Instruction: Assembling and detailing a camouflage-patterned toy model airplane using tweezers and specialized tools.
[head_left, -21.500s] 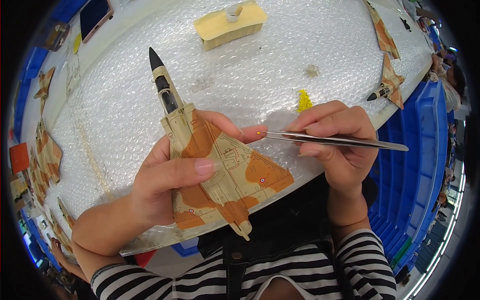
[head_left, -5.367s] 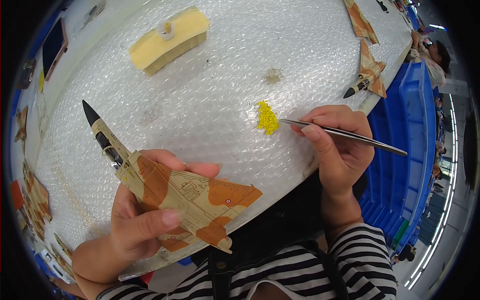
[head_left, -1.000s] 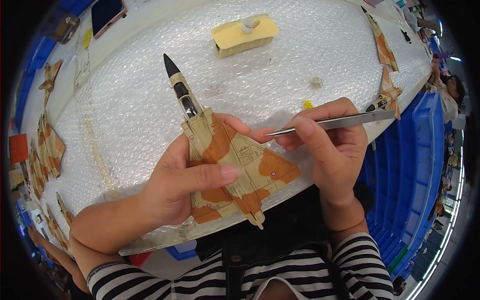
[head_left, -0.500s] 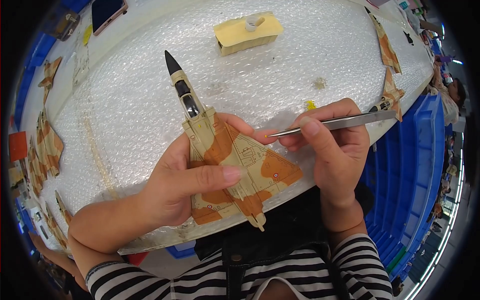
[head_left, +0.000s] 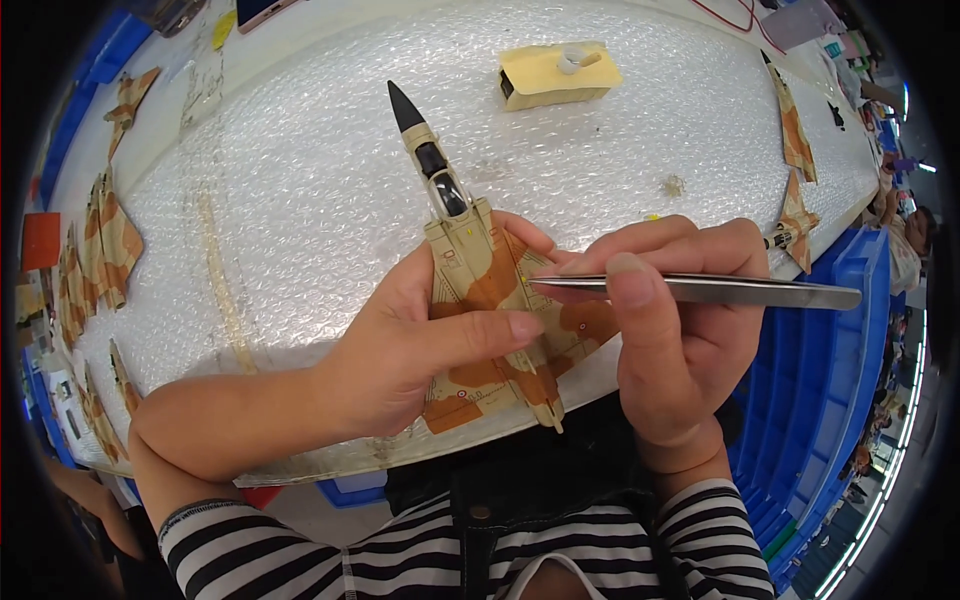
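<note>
In my left hand [head_left: 420,340] is a model jet plane [head_left: 488,270] with tan and orange-brown camouflage and a black nose pointing away from me. My left thumb lies across its body, and the fingers pass underneath. My right hand [head_left: 685,320] pinches silver tweezers [head_left: 740,291] between thumb and fingers. Their tip reaches the plane's body beside the right wing root, where a tiny yellow piece [head_left: 525,281] shows. Whether the tip still grips that piece, I cannot tell. The right hand covers part of the right wing.
Bubble wrap [head_left: 330,150] covers the table. A pale yellow box [head_left: 562,88] with a small cup [head_left: 571,60] on it stands at the back. More camouflaged models lie at the left [head_left: 108,245] and right [head_left: 790,118] edges. Blue bins [head_left: 810,390] stand right of the table.
The tweezers' tip has moved from beside the plane onto its body, carrying the tiny yellow piece. In the picture, the plane, hands and table things have shifted rightward.
</note>
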